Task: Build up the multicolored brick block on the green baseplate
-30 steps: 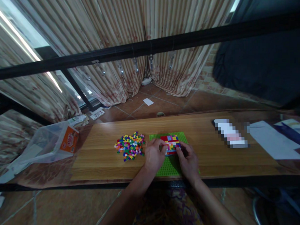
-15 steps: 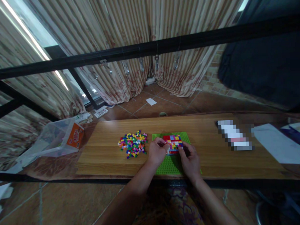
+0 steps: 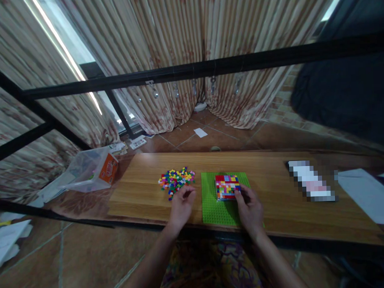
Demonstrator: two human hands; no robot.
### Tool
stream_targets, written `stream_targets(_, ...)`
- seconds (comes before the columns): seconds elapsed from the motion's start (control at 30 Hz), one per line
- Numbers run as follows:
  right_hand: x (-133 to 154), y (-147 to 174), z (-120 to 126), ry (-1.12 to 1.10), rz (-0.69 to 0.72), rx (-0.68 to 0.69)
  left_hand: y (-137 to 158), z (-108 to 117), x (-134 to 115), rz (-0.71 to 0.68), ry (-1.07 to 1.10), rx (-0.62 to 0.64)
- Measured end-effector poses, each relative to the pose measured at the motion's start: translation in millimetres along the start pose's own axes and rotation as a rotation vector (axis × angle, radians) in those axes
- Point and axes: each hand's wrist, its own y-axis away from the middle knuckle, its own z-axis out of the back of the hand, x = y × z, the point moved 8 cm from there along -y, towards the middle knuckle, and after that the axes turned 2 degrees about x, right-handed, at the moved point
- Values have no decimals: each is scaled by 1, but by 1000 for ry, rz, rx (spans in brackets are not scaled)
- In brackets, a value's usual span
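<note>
- Holding the brick build [image 3: 226, 185] by its right edge with the right hand [image 3: 251, 207] — thumb at the near corner, fingers bent along the side.
- Set on the far half of the green baseplate [image 3: 218, 212], atop the wooden tabletop [image 3: 271, 179].
- Curling the left hand [image 3: 180, 206] by the near right of the loose brick pile [image 3: 174, 180] — too small to tell whether pinching a piece.
- Left of the tabletop, a clear box [image 3: 86, 171].

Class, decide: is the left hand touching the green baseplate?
Apart: the head view shows bare wooden tabletop between the left hand and the green baseplate.
</note>
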Motion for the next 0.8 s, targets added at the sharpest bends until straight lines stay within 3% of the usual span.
stream_targets(0.17,0,0,1,14,-12,-12,21,65,23,44,-148,-144)
stream_targets(0.3,-2,1,2,27,-14,-10,29,92,28,61,-365,-207)
stream_targets(0.5,-3,1,5,42,10,-32,19,85,20,54,-761,-159)
stream_targets(0.8,0,1,6,70,-11,-23,16,76,23,71,-851,-101)
